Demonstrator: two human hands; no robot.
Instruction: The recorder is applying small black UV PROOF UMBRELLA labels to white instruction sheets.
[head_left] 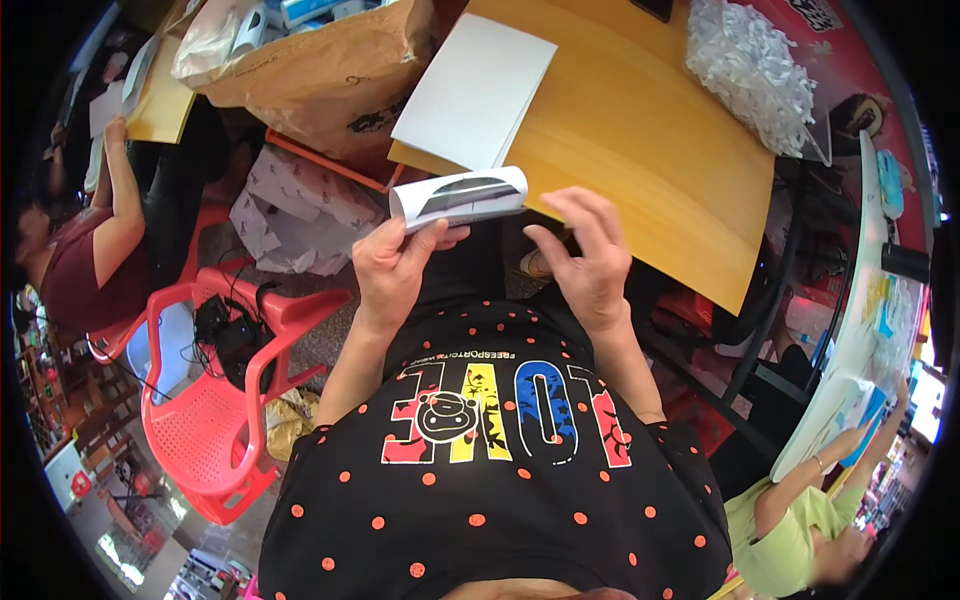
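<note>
Printed sheet (462,198): in the air by near edge of worktop (640,150), bent round into a loose curl. L hand (393,268) pinches its L end btwn thumb & fingers; R hand (592,258) empty, fingers spread, just off R end. Status, est.: bend made, curl not pressed flat; no crease visible. White paper (475,90) lies flat beyond; bag of white bits (748,80) far R.

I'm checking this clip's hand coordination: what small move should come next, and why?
Probably bring the right hand to the right end of the curled paper: only the left hand grips it, while the right sits open and empty beside it.
</note>
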